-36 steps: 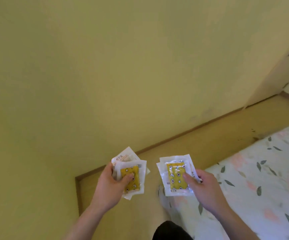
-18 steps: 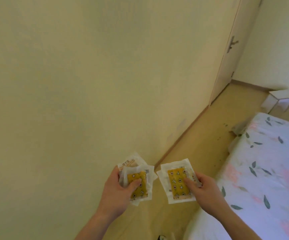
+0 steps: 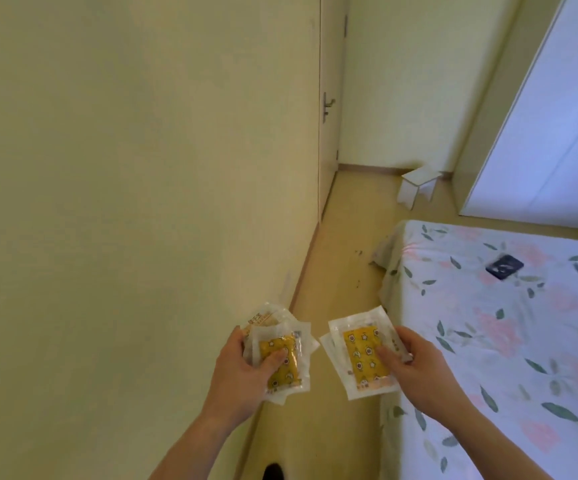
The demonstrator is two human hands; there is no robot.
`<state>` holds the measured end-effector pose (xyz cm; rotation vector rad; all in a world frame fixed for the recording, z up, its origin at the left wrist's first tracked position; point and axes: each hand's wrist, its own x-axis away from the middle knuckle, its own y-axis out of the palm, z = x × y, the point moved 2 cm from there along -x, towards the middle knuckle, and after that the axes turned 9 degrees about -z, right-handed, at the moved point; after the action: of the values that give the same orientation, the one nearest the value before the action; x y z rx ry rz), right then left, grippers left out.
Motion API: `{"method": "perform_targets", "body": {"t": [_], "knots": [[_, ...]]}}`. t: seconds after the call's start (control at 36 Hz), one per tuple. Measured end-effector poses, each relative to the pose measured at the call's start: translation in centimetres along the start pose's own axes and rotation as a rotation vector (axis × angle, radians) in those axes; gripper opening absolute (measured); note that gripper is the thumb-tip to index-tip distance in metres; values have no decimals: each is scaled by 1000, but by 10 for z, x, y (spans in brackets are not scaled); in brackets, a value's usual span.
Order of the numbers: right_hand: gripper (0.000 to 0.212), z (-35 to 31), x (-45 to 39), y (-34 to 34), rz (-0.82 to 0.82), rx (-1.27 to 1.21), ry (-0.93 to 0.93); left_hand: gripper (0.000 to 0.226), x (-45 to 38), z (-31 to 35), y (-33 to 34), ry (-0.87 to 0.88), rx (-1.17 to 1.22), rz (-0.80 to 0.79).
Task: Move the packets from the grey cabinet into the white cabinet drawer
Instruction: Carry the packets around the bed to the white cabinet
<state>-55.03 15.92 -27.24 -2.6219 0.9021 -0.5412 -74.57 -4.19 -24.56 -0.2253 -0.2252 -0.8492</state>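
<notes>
My left hand (image 3: 242, 372) grips a small stack of clear packets (image 3: 289, 348), the top one with a yellow patterned insert; my thumb lies across it. My right hand (image 3: 415, 365) holds a second stack of clear packets (image 3: 358, 348), also topped by a yellow insert, pinched between thumb and fingers. Both stacks are held low in front of me, above the floor strip between the wall and the bed. Neither cabinet shows clearly; a tall white panel (image 3: 550, 126) stands at the far right.
A plain wall (image 3: 125, 168) fills the left, with a closed door and handle (image 3: 327, 105) farther along. A bed with a floral sheet (image 3: 509, 341) lies on the right, a dark phone (image 3: 504, 266) on it. A small white stool (image 3: 417, 183) stands on the wooden floor ahead.
My view has swung up and to the right, bringing the door, the stool, the white panel and more of the bed into sight. Both hands still hold their packet stacks the same way.
</notes>
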Motion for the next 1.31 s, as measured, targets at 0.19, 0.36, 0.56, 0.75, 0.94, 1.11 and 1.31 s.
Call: {"method": "perform_targets", "body": {"t": [0.19,0.36,0.56,0.75,0.94,1.11,1.31], "knots": [[6,-13,-45,-14,154,21,98,37,-113,29,3,-1,-80,-210],[7,2,-59,-44,355,-54,235,34,-194,59,46,11,-152,-393],[8,25,-113,-98,508,-171,313,32,-308,98,104,81,-206,-495],[7,34,-225,-169,529,-199,314,34,-427,136,152,71,-214,-493],[8,5,-361,-242,400,-136,246,30,-534,182,165,41,-139,-364],[8,-21,-471,-290,344,-98,182,32,-620,206,165,-17,-64,-308],[7,-27,-589,-329,347,-41,195,34,-745,228,177,-33,-45,-304]]}}
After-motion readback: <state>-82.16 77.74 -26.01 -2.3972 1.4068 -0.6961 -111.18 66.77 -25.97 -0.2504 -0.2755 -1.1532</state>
